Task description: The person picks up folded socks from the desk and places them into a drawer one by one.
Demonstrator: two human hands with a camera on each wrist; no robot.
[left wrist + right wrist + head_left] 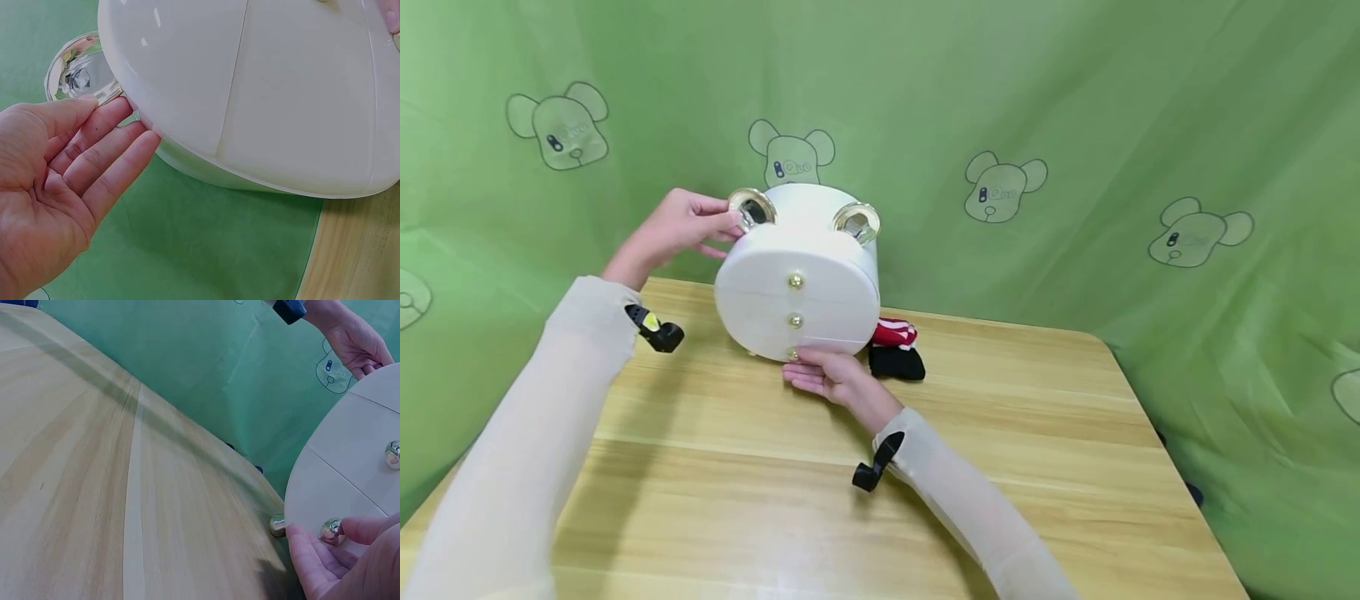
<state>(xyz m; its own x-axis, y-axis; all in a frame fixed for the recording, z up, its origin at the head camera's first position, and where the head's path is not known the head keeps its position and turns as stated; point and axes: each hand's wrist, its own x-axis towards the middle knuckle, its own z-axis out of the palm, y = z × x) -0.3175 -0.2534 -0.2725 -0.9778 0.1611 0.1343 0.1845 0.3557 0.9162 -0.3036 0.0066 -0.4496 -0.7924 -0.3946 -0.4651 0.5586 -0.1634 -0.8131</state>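
Observation:
A white rounded jewelry box (838, 300) stands on the table, with two gold ring-shaped ears on top and several gold knobs down its front. My left hand (688, 223) pinches the rim of its left gold ear (83, 69) between thumb and index finger; the other fingers extend beside the box's side. Low on the front, my right hand (831, 375) has its thumb at the lowest gold knob (331, 531). The fingers of that hand reach to the bottom edge, near a small gold foot (277, 525).
Beside the box at the right lie a red-and-white item (895, 332) and a black cloth-like item (897, 364). The wooden table (1022, 433) meets a green curtain (925, 83) with bear drawings behind it.

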